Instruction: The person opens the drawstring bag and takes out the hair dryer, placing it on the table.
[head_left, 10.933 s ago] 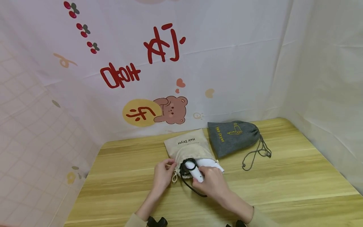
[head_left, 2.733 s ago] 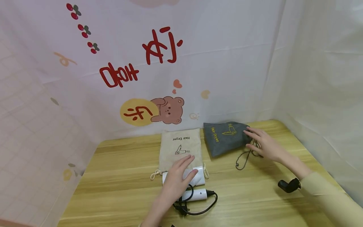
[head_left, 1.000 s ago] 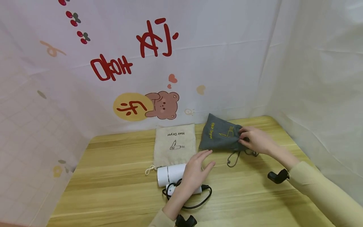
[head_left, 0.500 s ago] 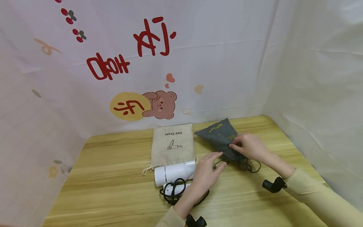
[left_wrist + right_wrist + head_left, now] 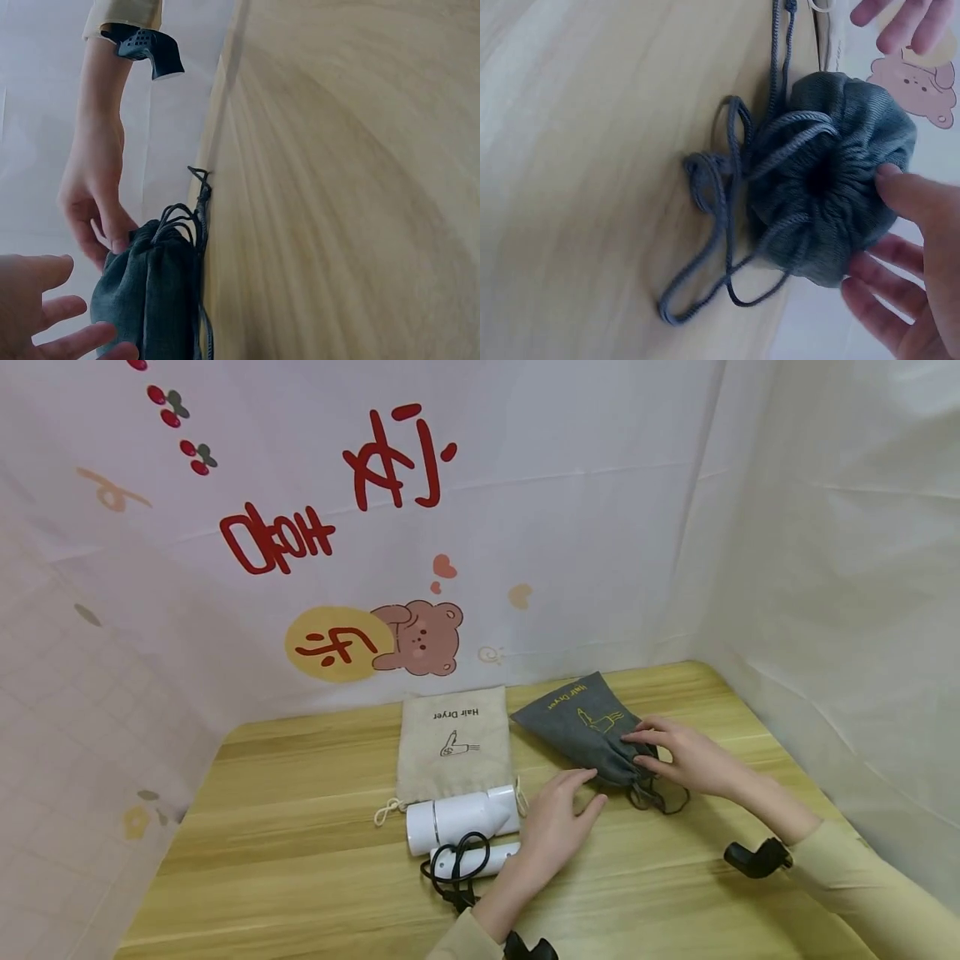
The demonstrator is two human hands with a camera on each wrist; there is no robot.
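Note:
A dark grey drawstring bag (image 5: 581,727) printed "Hair Dryer" lies at the back right, its gathered neck toward the front. My right hand (image 5: 693,760) rests at that neck with fingers spread; in the right wrist view, the thumb (image 5: 900,184) touches the cloth near the puckered mouth. My left hand (image 5: 555,822) hovers just left of the neck, fingers relaxed and holding nothing. Left of it lies a white hair dryer (image 5: 461,818) with a folded handle (image 5: 476,860) and a looped black cord (image 5: 457,893), partly hidden by the left wrist.
Behind the hair dryer, a flat beige drawstring bag (image 5: 455,768) lies on the wooden table (image 5: 300,827). Grey cords (image 5: 720,202) trail from the grey bag's mouth. A printed white cloth (image 5: 585,510) hangs along the table's back edge.
The right hand drew the grey bag forward and turned its neck toward the front, then loosened its fingers. The left hand moved right, off the hair dryer. Earlier the hair dryer was partly inside the beige bag.

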